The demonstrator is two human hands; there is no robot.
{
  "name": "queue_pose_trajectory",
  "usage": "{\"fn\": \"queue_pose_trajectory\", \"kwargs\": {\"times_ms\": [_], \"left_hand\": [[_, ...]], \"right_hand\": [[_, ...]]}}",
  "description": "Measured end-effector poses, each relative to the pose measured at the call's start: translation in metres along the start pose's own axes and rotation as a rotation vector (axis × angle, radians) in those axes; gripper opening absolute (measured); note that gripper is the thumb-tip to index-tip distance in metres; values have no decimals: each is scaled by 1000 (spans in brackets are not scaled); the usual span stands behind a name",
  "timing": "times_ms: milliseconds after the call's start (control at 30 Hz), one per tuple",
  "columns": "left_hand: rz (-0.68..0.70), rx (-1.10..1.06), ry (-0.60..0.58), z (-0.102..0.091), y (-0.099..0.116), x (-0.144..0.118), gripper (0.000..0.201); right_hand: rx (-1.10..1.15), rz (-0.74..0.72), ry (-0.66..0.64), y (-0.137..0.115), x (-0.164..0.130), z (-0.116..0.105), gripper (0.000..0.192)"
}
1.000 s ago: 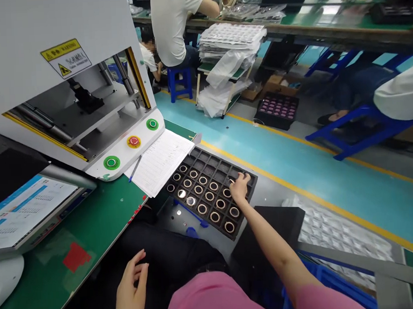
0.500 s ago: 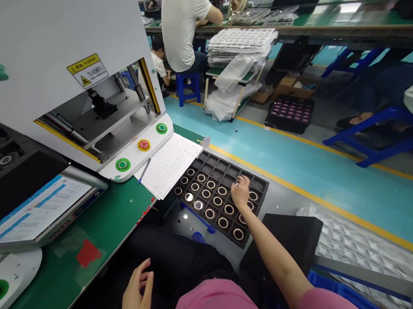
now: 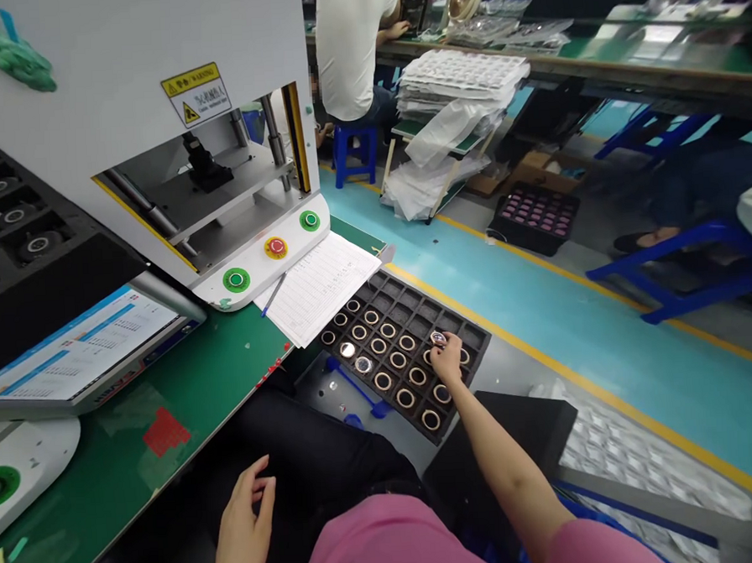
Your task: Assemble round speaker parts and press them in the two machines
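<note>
A black compartment tray [image 3: 473,333] sits low to my right, with copper-coloured rings in several cells. My right hand [image 3: 448,359] reaches over the tray and pinches one small round ring part [image 3: 438,338] at its fingertips. My left hand [image 3: 242,524] hovers near my lap with fingers loosely apart, holding nothing. A white press machine [image 3: 155,150] with green buttons and a red button [image 3: 276,246] stands on the green bench [image 3: 186,392].
A printed sheet [image 3: 319,286] with a pen lies beside the machine. A monitor [image 3: 77,347] lies tilted at left. A blue tool [image 3: 357,392] rests below the tray. Another person in a white shirt [image 3: 354,47] sits on a blue stool; stacked white trays [image 3: 459,80] stand beyond.
My right hand has pulled back slightly across the tray and now lifts a ring part at its fingertips. The view has swung left. My left hand barely moved.
</note>
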State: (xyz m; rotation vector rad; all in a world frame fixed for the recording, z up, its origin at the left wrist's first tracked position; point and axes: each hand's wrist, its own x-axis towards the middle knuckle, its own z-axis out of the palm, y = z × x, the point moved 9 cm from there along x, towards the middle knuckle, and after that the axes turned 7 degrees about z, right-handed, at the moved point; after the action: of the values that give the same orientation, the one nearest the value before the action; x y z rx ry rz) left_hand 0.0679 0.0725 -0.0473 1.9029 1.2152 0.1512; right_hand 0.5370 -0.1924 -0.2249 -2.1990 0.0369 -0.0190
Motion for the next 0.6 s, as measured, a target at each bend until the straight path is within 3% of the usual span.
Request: {"fn": "queue_pose_trajectory", "kwargs": {"times_ms": [133,333,467,600], "left_hand": [[-1,4,3,-1,-7,-2,58],[10,-3,20,1,-4,-3,58],[-22,26,54,-4,-10,-7,60],[4,50,40,-3,-11,-6,57]], "right_hand": [[7,2,-31,-3,7,3,35],[78,48,-21,-21,5,-12,34],[226,100,34,-54,-13,-25,34],[433,86,-16,-111,-49,-28,31]]}}
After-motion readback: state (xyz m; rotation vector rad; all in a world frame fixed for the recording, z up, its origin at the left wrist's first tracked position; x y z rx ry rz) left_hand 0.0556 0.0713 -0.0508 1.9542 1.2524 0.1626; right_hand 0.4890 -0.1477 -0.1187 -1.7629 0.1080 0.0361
